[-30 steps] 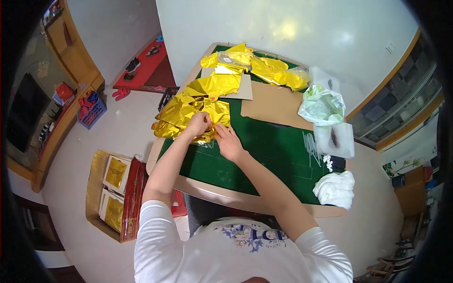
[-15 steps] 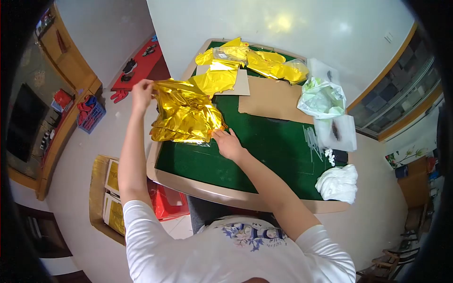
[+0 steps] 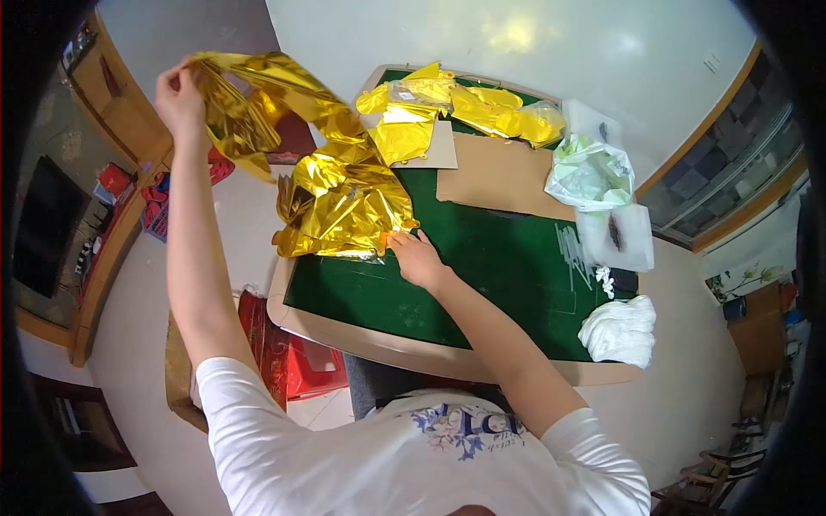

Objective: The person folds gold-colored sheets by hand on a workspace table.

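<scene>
left arm: raised high, nearly straight
left hand [image 3: 179,90]: fingers pinched shut
right arm: stretched forward, low
right hand [image 3: 419,257]: flat, fingers pressing down

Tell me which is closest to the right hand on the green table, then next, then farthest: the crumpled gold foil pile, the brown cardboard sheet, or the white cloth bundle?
1. Crumpled gold foil pile: touching the right hand, on its left.
2. Brown cardboard sheet: beyond the hand, mid-table.
3. White cloth bundle: far right table edge.

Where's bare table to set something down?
Free: green felt between the right hand and the clear straws; also the cardboard sheet. Crowded: gold foil pile at left, bags along the right edge.
</scene>
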### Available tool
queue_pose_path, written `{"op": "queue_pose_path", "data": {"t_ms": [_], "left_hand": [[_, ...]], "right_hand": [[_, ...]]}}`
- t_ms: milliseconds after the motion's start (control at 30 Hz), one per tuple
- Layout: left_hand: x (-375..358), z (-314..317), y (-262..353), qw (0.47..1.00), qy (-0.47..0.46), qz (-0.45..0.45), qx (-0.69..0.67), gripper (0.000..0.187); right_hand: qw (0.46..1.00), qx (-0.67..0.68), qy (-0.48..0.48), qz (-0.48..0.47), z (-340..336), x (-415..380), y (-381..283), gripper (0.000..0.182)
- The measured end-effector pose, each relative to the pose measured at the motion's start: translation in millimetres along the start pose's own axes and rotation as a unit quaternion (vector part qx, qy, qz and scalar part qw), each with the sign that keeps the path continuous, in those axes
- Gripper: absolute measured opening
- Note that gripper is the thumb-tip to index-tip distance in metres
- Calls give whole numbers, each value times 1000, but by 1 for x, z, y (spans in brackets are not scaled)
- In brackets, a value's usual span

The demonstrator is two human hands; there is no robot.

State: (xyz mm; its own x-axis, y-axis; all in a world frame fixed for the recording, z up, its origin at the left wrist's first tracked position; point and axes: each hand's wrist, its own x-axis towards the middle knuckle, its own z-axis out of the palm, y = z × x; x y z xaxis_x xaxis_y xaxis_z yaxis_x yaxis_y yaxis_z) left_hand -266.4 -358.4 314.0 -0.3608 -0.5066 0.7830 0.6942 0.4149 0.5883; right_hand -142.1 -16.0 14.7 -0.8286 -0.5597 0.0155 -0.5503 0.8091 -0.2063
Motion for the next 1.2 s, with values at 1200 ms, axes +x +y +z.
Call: {"op": "queue_pose_path", "data": {"t_ms": [1200], "left_hand": [[-207, 92, 138, 913, -379, -89, -122, 4]], "right_hand": [[687, 707, -15, 166, -89, -183, -4, 43]]}}
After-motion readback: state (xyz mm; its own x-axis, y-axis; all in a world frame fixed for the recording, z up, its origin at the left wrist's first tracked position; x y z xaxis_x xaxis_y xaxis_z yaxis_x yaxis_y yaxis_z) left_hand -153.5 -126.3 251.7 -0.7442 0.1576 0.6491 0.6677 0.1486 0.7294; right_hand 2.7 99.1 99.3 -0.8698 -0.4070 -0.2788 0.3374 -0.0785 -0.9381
